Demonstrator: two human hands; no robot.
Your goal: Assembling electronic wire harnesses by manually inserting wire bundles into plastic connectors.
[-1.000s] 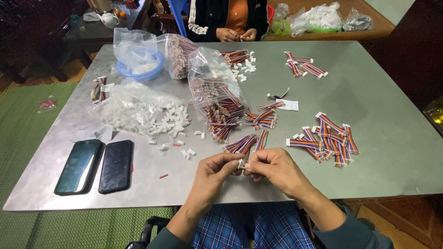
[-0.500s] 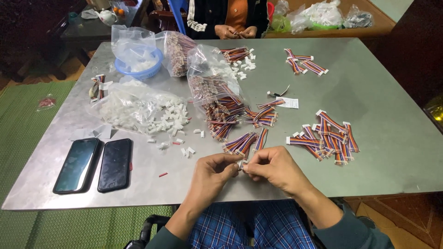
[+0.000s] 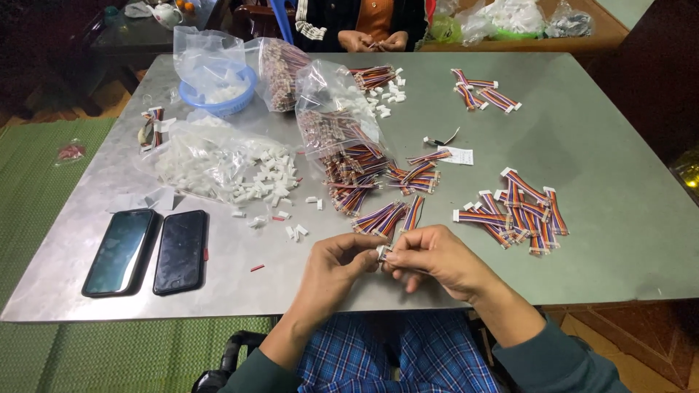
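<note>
My left hand (image 3: 336, 268) and my right hand (image 3: 435, 260) meet at the near edge of the grey metal table (image 3: 604, 153). Between their fingertips they pinch a small white plastic connector (image 3: 381, 252); most of it is hidden by my fingers. Just beyond my hands lie loose multicoloured ribbon-wire pieces (image 3: 386, 217). To the right sits a pile of wire pieces with white connectors fitted (image 3: 518, 211). To the left, white connector housings (image 3: 247, 175) spill from a clear bag.
Two dark phones (image 3: 149, 251) lie at the near left. A clear bag of wires (image 3: 335, 116) and a blue bowl (image 3: 218, 98) stand further back. Another person's hands (image 3: 375, 41) work at the far edge, with more wire pieces (image 3: 484, 80) nearby.
My hands have stayed in the same spot, with only small finger movements around the connector. Nothing else on the table has moved.
</note>
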